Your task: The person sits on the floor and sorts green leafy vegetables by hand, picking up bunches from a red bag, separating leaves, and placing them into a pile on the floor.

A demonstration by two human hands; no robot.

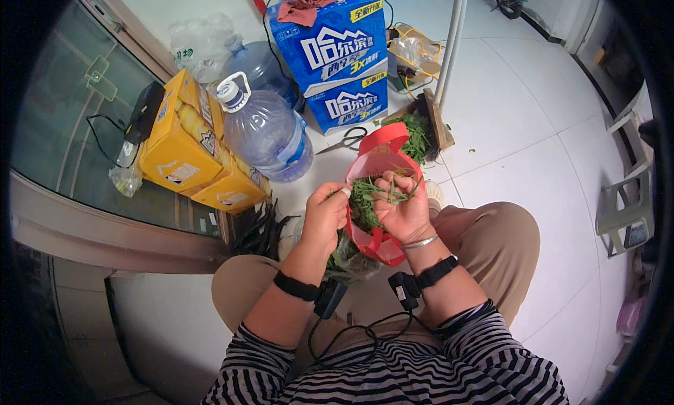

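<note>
A red bag stands open between my knees, with green leafy sprigs inside. Above its mouth, my right hand is curled palm-up around several thin green stems. My left hand is at the bag's left rim, thumb and fingertips pinched together; whether a stem or the rim is between them is hidden. Below my left hand, a clear plastic bag with greens lies partly behind the red one. Past the red bag, more leafy greens rest in a dustpan-like tray.
Scissors lie on the tiled floor beside a large water bottle. Yellow cartons stand at left, blue cartons ahead, with a pole to their right. A plastic stool is far right. Cables hang between my wrists.
</note>
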